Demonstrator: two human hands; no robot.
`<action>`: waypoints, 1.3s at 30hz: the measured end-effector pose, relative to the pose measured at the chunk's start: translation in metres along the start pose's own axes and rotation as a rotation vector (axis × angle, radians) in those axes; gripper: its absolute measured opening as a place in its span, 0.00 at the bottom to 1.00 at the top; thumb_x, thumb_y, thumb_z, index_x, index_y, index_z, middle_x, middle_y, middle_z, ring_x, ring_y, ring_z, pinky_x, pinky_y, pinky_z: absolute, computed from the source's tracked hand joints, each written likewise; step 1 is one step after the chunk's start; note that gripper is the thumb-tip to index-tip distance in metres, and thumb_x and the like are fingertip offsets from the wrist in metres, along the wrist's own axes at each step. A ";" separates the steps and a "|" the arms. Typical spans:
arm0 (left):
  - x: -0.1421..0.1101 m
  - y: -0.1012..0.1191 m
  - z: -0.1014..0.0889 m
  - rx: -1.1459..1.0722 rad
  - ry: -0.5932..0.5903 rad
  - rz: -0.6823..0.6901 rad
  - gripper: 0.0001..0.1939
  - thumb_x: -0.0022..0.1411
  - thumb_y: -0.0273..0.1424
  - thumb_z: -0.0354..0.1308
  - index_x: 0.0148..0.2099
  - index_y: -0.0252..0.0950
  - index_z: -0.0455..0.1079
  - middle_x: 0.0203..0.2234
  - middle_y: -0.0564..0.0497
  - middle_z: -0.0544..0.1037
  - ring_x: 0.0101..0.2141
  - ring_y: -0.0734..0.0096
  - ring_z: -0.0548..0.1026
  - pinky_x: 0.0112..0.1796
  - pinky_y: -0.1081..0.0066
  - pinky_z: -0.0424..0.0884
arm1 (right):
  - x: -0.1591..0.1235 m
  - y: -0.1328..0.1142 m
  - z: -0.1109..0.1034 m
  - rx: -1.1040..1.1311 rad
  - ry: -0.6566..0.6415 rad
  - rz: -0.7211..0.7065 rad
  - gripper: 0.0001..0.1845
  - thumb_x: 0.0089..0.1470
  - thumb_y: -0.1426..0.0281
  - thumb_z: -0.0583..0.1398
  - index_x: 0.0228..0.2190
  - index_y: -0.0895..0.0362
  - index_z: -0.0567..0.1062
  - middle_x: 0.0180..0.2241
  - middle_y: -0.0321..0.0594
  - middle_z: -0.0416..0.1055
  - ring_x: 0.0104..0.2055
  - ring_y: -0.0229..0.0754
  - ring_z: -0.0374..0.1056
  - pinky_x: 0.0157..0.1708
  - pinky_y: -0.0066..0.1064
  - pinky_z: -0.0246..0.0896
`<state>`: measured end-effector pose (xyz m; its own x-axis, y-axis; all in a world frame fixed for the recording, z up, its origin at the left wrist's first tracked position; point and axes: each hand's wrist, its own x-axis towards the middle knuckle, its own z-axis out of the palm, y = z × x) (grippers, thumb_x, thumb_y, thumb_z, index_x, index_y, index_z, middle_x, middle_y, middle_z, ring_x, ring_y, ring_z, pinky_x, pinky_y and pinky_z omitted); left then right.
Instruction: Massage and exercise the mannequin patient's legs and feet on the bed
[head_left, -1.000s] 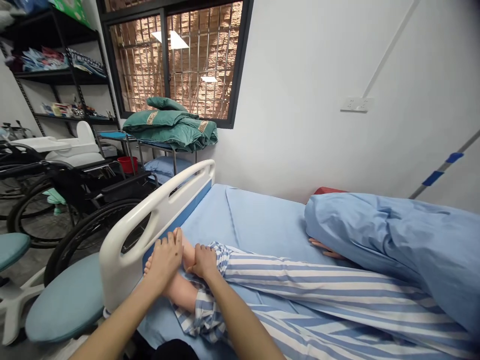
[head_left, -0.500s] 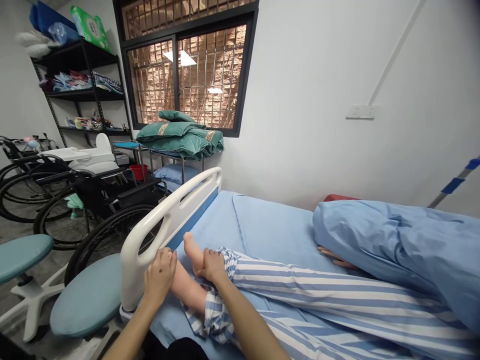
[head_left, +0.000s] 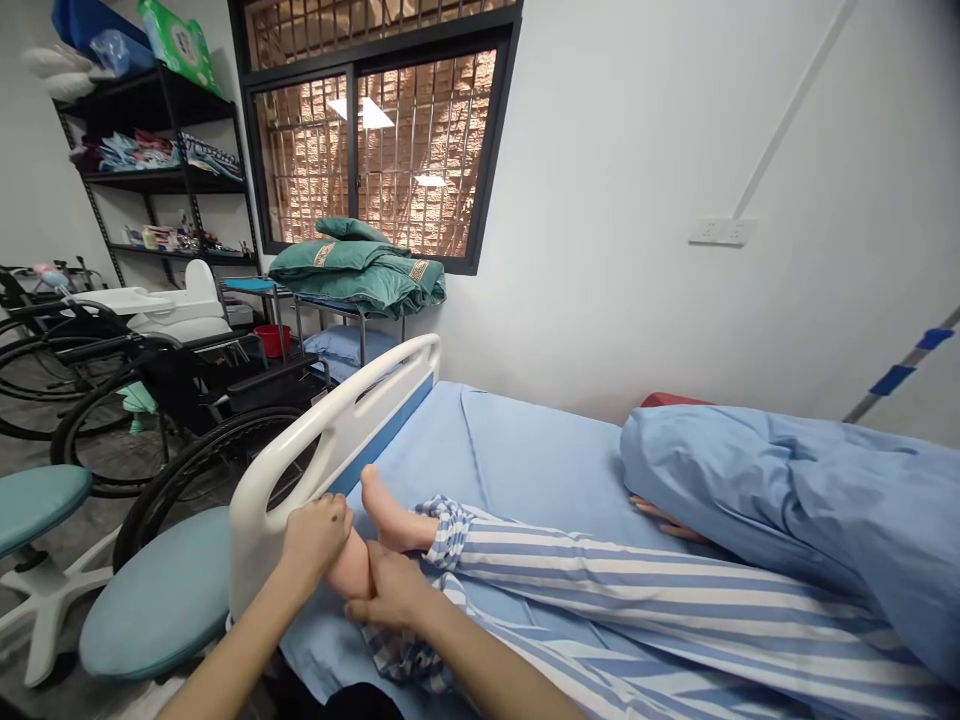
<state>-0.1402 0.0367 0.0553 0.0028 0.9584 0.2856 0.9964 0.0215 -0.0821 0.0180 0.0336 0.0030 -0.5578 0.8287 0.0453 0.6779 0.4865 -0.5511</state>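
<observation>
A figure in blue-and-white striped trousers (head_left: pixel 615 570) lies on the bed, bare feet toward the headboard-like end panel (head_left: pixel 259 510). My left hand (head_left: pixel 319 532) is closed over the toe end of the near foot (head_left: pixel 351 570). Around the ankle of that same leg wraps my right hand (head_left: pixel 397 590), thumb on the near side. Just beyond it the far foot (head_left: pixel 394 518) rests on the sheet, toes up and untouched. Checked cuffs (head_left: pixel 450 530) sit above the ankles. The near foot's toes are hidden under my left fingers.
A blue quilt (head_left: pixel 787 500) covers the figure's upper part, with fingers (head_left: pixel 667 518) showing at its edge. Stools (head_left: pixel 161 590) and wheelchairs (head_left: pixel 217 400) stand left of the bed. Green folded bedding (head_left: pixel 367 275) lies on a rack under the window.
My right hand has let go of the far ankle and moved nearer, onto the near ankle. My left hand stays on the near foot, shifted slightly left. The view has drifted a little.
</observation>
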 end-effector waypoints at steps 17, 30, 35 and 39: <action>0.022 0.013 0.006 -0.067 -0.085 0.030 0.18 0.59 0.30 0.42 0.30 0.32 0.73 0.26 0.40 0.76 0.29 0.62 0.74 0.30 0.68 0.61 | 0.008 -0.003 0.016 -0.199 -0.080 0.193 0.31 0.30 0.60 0.64 0.38 0.57 0.63 0.33 0.46 0.73 0.32 0.52 0.71 0.26 0.35 0.62; -0.020 0.008 0.023 -0.413 0.271 -0.359 0.15 0.61 0.40 0.43 0.39 0.41 0.68 0.30 0.52 0.78 0.29 0.68 0.73 0.29 0.72 0.58 | 0.003 -0.002 0.023 -0.270 -0.037 0.150 0.30 0.32 0.58 0.62 0.38 0.57 0.61 0.34 0.47 0.73 0.33 0.54 0.70 0.26 0.36 0.61; -0.024 0.004 0.026 -0.469 0.205 -0.381 0.17 0.58 0.44 0.46 0.41 0.42 0.68 0.31 0.50 0.78 0.30 0.67 0.74 0.29 0.72 0.60 | 0.003 -0.004 0.022 -0.270 -0.036 0.143 0.30 0.32 0.57 0.62 0.38 0.58 0.61 0.35 0.48 0.73 0.34 0.54 0.71 0.27 0.36 0.61; -0.025 0.001 0.021 -0.386 0.162 -0.356 0.18 0.57 0.46 0.45 0.40 0.42 0.68 0.28 0.50 0.77 0.29 0.66 0.74 0.29 0.72 0.60 | 0.002 -0.005 0.022 -0.281 -0.034 0.150 0.30 0.32 0.58 0.63 0.38 0.58 0.61 0.35 0.48 0.73 0.34 0.54 0.70 0.28 0.36 0.62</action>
<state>-0.1412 0.0188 0.0280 -0.3574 0.8540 0.3780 0.8968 0.2009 0.3941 0.0029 0.0269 -0.0124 -0.4541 0.8896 -0.0499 0.8570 0.4207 -0.2977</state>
